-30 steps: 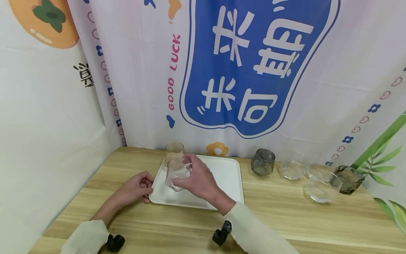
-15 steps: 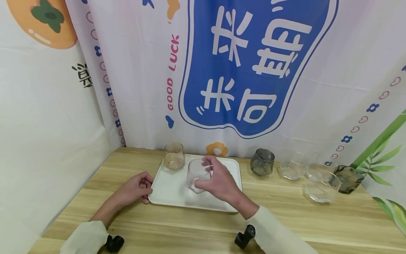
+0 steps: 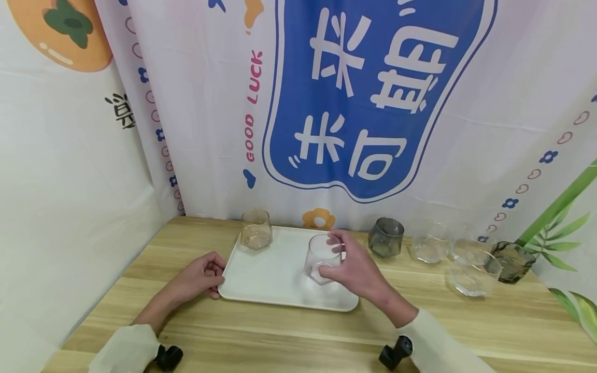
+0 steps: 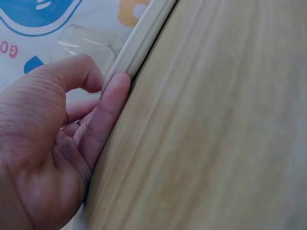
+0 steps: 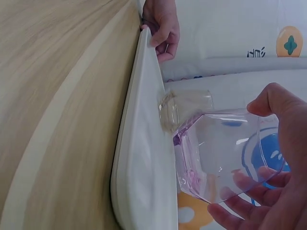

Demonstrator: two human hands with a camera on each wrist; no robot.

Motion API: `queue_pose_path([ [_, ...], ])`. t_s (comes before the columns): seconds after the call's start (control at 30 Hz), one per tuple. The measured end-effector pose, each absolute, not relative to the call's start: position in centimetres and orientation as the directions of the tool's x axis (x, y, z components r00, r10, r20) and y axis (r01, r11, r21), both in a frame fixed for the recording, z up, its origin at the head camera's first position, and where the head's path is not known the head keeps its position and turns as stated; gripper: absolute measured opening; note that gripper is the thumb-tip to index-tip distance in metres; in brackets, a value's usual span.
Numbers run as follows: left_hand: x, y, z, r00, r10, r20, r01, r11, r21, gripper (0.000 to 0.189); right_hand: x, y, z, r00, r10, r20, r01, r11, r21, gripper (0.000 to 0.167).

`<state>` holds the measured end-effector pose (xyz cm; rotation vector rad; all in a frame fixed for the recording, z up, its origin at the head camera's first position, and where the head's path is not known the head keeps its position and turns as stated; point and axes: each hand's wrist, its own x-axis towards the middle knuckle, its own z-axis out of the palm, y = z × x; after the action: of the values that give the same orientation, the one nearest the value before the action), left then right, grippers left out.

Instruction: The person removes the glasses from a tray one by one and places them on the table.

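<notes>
My right hand (image 3: 358,270) holds a clear, faintly pink-purple faceted drinking glass (image 3: 315,267) over the right part of a white rectangular tray (image 3: 261,282). In the right wrist view the glass (image 5: 216,153) sits between thumb and fingers, its angular base turned towards the tray. My left hand (image 3: 200,277) pinches the tray's left edge; the left wrist view has thumb and finger at the rim (image 4: 136,45). A pale amber glass (image 3: 256,233) stands upright in the tray's far left corner.
Behind the tray's right side stands a smoky grey glass (image 3: 386,238). Farther right are several clear glasses (image 3: 431,248) and a darker glass (image 3: 512,263). A printed curtain (image 3: 210,129) hangs along the back of the wooden table (image 3: 261,336).
The right hand has carried the pink-tinted glass rightward across the tray, away from the amber glass. The left hand has stayed at the tray's edge.
</notes>
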<state>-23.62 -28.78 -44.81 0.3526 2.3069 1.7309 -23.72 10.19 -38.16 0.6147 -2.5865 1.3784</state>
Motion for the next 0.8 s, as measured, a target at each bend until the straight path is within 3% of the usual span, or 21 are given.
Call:
queue_pose_path([
  [0.8,-23.7,-28.7,-44.8,-0.943,0.329,-0.047,0.052,0.287,0.956,0.029,-22.5,20.7,-38.1,-0.897,-0.226,0.381,-0.433,0.625,-0.649,0.062],
])
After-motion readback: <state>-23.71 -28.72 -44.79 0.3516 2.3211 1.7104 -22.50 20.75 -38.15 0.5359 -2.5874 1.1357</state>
